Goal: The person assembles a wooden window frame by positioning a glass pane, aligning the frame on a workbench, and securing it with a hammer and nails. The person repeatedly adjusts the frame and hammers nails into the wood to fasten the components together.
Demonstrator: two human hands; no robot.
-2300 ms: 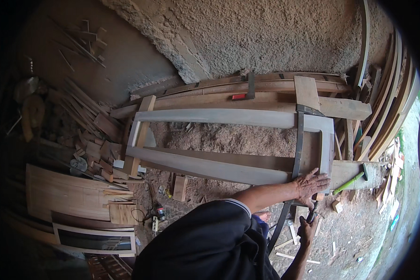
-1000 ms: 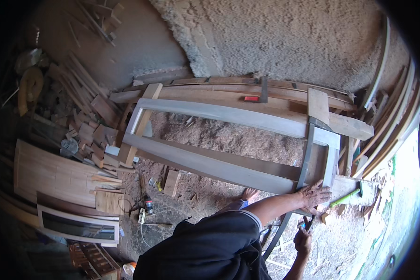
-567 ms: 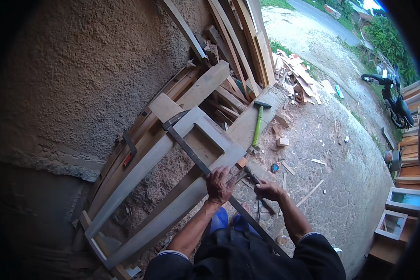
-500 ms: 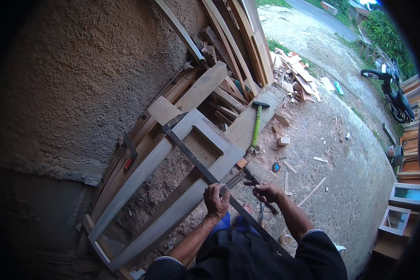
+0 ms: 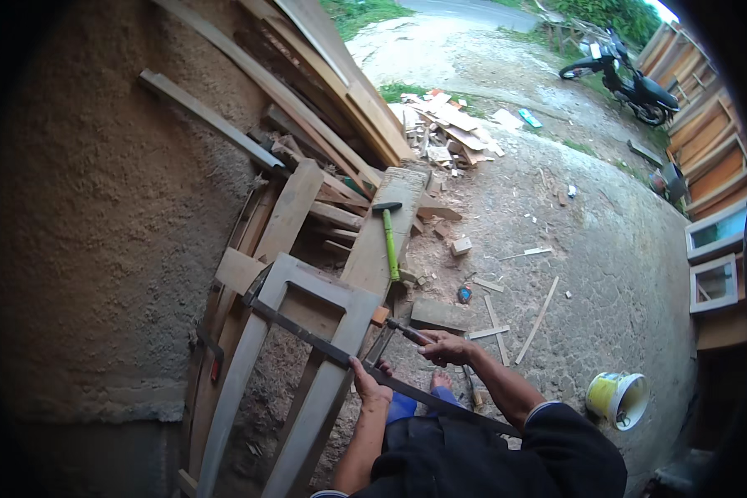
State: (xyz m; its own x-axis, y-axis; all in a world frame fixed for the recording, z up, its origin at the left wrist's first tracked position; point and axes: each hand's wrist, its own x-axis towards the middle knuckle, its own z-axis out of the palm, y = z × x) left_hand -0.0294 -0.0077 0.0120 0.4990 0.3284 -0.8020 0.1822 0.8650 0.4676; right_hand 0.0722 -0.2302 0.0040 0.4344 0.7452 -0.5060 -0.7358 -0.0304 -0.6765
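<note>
A long dark bar clamp (image 5: pixel 303 334) lies across a pale wooden frame (image 5: pixel 309 423), its fixed jaw at the frame's far left edge. My left hand (image 5: pixel 371 385) is closed around the bar near its sliding jaw. My right hand (image 5: pixel 446 349) grips the brown wooden handle (image 5: pixel 415 335) of the clamp's screw. A small orange-brown wood block (image 5: pixel 380 316) sits between the screw's end and the frame's right side. Beyond it, a hammer (image 5: pixel 390 241) with a green handle rests on a thick plank (image 5: pixel 365 261).
Long boards (image 5: pixel 324 75) lean on the rough wall (image 5: pixel 124 216) at the left. A second clamp (image 5: pixel 214 357) with a red handle is by the frame. Scrap wood (image 5: pixel 448 133), a blue tape measure (image 5: pixel 465 294), thin strips (image 5: pixel 538 319) and a yellow-white bucket (image 5: pixel 618 400) lie on the ground.
My right hand has come up against the clamp's handle and now wraps it, and the screw's end meets the small block. My view has shifted to the right.
</note>
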